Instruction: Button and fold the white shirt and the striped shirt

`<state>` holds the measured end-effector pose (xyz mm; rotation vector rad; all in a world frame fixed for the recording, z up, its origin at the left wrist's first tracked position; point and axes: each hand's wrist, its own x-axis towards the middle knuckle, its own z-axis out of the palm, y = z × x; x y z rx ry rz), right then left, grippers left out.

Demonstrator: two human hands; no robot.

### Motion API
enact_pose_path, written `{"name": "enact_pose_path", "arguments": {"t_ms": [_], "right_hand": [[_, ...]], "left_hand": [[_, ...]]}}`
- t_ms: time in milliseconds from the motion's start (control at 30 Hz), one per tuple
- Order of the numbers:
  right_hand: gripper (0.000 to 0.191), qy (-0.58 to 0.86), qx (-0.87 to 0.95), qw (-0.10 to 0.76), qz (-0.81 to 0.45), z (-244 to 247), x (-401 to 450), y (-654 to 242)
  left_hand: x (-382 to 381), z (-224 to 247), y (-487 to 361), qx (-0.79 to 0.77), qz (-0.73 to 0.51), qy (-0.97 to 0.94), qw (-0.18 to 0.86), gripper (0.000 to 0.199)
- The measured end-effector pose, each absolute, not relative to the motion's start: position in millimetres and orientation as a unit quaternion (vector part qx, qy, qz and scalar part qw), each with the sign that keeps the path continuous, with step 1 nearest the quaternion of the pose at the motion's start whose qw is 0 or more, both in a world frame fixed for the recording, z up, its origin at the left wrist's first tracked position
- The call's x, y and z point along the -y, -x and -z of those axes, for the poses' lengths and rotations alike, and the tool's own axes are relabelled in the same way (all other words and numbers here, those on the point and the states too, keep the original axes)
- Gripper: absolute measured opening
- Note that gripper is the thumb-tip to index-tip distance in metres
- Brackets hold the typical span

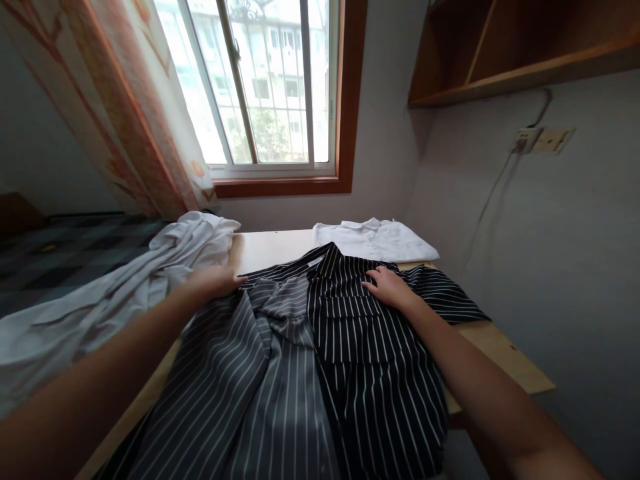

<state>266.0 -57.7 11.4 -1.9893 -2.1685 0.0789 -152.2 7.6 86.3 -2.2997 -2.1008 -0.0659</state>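
A black shirt with white stripes (pixel 357 333) lies spread over a light wooden table, its front open and the greyer inner side showing at left. Its collar points toward the window, and one sleeve reaches out to the right. My left hand (pixel 215 283) is closed on the striped shirt at its upper left edge, fingertips pinching the cloth. On the upper right front, near the shoulder, my right hand (pixel 389 287) rests with its fingers apart on the fabric.
A folded white shirt (pixel 375 241) lies at the table's (pixel 510 353) far side. Crumpled white cloth (pixel 165 267) lies at left, beside a dark checked bed (pixel 70 260). A curtain (pixel 120 107), window, wall shelf (pixel 500 73) and socket with a cord (pixel 527 141) are beyond.
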Motion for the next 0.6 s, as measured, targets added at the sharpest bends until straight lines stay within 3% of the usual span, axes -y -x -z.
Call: {"name": "enact_pose_path", "arguments": {"t_ms": [233,433,600], "right_hand": [[0.041,0.641,0.762,0.089,0.031,-29,63,-251],[0.045,0.465,0.879,0.084,-0.058,-37,76,-199],[0.056,0.499,0.859,0.059,-0.101,-20,83,-171]], "left_hand": [[31,-65,157,0.661,-0.085,0.743,0.067,0.044],[40,-69,158,0.677,-0.053,0.734,0.022,0.036],[54,-75,145,0.707,-0.074,0.703,0.042,0.026]]}}
